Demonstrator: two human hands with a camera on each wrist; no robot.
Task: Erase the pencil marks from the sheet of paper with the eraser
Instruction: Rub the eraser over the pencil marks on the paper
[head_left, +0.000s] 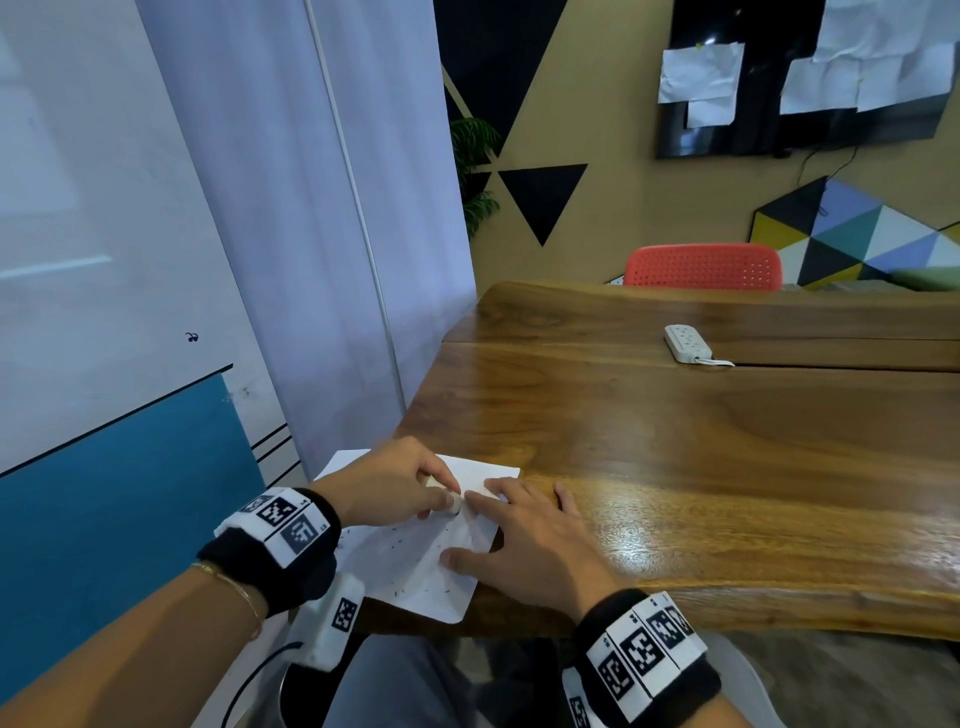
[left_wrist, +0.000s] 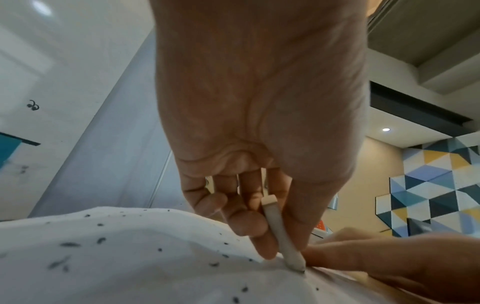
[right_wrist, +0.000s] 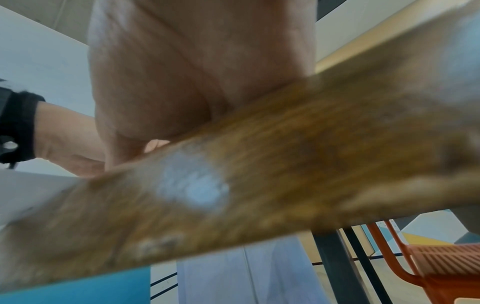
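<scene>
Glossy, grain-streaked wooden table (head_left: 675, 467), bearing a thin white sheet of paper (head_left: 415, 571) speckled with dark crumbs at its near-left corner. Left hand (head_left: 395, 483) pinching a slim white eraser (left_wrist: 279, 232), tip on the sheet; right hand (head_left: 530, 540) spread flat, seemingly pinning paper.

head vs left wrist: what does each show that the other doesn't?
Head only: the right hand lying flat with straight fingers on the sheet of paper, the wooden table, a power strip and a red chair.
Left wrist only: the eraser's full length, its tip pressed into the paper, and dark crumbs up close.
Both: the left hand pinching the eraser over the sheet.
</scene>
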